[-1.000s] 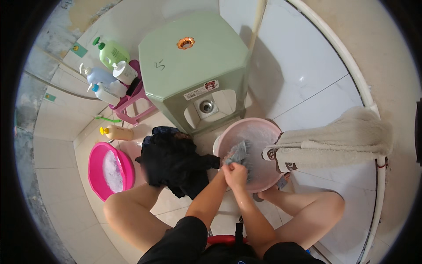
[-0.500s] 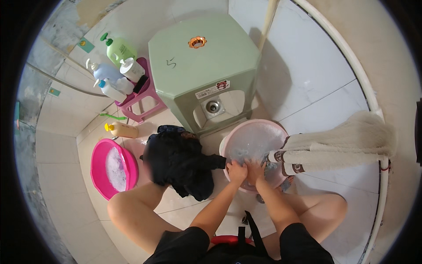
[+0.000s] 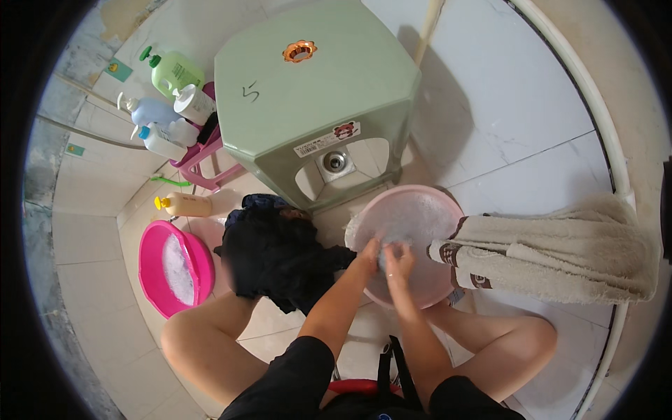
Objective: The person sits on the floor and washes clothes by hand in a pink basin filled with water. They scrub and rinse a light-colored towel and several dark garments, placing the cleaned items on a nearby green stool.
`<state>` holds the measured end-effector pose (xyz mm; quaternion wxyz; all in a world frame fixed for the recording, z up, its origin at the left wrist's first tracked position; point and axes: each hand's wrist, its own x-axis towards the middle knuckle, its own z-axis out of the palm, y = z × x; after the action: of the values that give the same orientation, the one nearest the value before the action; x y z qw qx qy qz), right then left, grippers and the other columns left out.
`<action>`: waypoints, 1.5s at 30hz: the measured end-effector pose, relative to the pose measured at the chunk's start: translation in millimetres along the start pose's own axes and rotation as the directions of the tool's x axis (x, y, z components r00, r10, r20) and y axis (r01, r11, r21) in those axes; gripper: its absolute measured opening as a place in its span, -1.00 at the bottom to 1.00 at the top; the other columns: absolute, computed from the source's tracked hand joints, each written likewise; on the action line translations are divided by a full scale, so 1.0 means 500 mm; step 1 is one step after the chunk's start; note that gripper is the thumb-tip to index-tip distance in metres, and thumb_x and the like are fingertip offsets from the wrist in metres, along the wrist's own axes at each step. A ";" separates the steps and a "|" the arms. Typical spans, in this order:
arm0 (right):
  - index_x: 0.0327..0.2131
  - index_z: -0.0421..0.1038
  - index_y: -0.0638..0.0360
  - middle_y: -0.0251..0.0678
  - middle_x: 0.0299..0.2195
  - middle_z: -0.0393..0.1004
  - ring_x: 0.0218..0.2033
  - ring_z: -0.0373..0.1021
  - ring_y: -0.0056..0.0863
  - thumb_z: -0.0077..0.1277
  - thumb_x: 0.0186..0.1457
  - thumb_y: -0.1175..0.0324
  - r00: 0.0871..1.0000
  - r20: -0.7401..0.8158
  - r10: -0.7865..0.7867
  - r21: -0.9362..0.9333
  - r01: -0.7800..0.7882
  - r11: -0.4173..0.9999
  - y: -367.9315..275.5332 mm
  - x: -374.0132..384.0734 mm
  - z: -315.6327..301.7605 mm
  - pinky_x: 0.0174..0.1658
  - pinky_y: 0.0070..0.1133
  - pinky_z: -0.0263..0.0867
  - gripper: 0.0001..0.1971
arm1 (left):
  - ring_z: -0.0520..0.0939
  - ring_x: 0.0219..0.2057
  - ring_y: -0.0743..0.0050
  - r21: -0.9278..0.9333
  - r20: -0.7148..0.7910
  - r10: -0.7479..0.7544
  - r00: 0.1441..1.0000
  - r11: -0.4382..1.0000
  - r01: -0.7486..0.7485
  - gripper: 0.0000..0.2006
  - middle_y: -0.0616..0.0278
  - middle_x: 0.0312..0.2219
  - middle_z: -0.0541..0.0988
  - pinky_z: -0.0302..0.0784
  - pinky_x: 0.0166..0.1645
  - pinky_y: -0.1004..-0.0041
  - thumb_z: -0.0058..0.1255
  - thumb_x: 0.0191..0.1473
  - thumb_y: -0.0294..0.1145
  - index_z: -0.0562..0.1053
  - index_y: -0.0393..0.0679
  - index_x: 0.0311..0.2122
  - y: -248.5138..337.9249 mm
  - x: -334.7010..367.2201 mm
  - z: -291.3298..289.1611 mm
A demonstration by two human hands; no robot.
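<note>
Right in front of me, the left hand [image 3: 368, 255] and the right hand [image 3: 400, 263] are meeting, nearly together, in a pale pink basin [image 3: 420, 299], with greyish cloth [image 3: 383, 257] showing between them in the cloudy water [image 3: 413, 217]; I cannot tell whether they are closing on it. Black clothes [image 3: 276, 259] are lying heaped just left of the basin, a beige towel [image 3: 553, 252] is hanging over its right edge, and a bright pink tub [image 3: 204, 264] is holding white suds [image 3: 178, 269] farther left. Past these, a pale green stool [image 3: 315, 91] is standing and, to its left, a purple stool [image 3: 196, 157] is bearing pump bottles [image 3: 176, 73]
</note>
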<state>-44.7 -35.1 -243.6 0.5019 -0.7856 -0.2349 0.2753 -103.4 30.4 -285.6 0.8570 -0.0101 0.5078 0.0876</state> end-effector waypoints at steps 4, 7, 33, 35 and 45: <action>-0.62 0.40 0.14 -0.10 -0.71 0.39 -0.62 0.37 -0.05 0.16 -0.09 0.16 0.977 0.118 -0.179 -0.211 0.201 0.957 -0.154 -0.121 0.033 -0.51 -0.32 0.27 -0.72 | 0.47 -0.12 0.24 -0.203 0.145 0.208 0.967 0.963 -0.176 -0.53 0.18 -0.14 0.48 0.38 -0.04 0.24 -0.16 0.10 0.05 0.38 -0.11 -0.05 -0.032 -0.003 -0.058; -0.65 0.38 0.12 -0.08 -0.72 0.38 -0.63 0.37 -0.05 0.09 -0.04 0.13 0.957 0.093 -0.275 -0.390 0.289 0.874 -0.126 -0.073 0.007 -0.53 -0.30 0.26 -0.70 | 0.47 -0.14 0.24 -0.223 0.106 0.404 0.909 0.900 -0.374 -0.58 0.20 -0.17 0.48 0.39 -0.06 0.26 -0.15 0.13 0.00 0.39 -0.14 -0.10 -0.069 -0.009 -0.047; -0.42 0.47 0.21 -0.10 -0.39 0.51 -0.34 0.45 -0.20 0.14 -0.14 0.25 0.983 0.018 0.181 -0.196 -0.174 0.965 0.064 0.070 0.009 -0.22 -0.41 0.33 -0.76 | 0.47 -0.17 0.10 0.981 -0.116 0.462 0.880 0.191 0.029 -0.68 0.04 -0.10 0.44 0.38 -0.06 0.23 -0.15 0.08 -0.23 0.48 -0.14 -0.13 -0.067 0.049 -0.027; -0.49 0.48 0.23 -0.12 -0.48 0.53 -0.42 0.48 -0.22 0.18 -0.16 0.26 0.994 0.031 0.104 -0.109 -0.100 0.989 0.002 0.011 0.020 -0.28 -0.44 0.34 -0.77 | 0.48 -0.21 0.16 0.587 -0.193 0.283 0.940 0.801 -0.120 -0.68 0.06 -0.13 0.46 0.39 -0.08 0.26 -0.14 0.09 -0.22 0.47 -0.15 -0.13 -0.069 0.054 -0.050; -0.47 0.39 0.16 -0.17 -0.58 0.46 -0.54 0.39 -0.13 0.02 0.05 0.12 0.968 -0.143 -0.205 -0.599 0.080 0.797 -0.048 0.056 -0.039 -0.41 -0.31 0.28 -0.72 | 0.49 -0.41 0.40 0.489 -0.149 0.619 0.771 0.724 -0.487 -0.62 0.07 -0.28 0.53 0.42 -0.24 0.35 -0.10 0.13 -0.10 0.46 -0.22 -0.14 -0.060 -0.116 0.050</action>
<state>-13.1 -20.9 -220.5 0.2740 -0.9059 -0.3154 0.0697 -103.8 -4.7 -225.1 0.6828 0.3163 0.6181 0.2273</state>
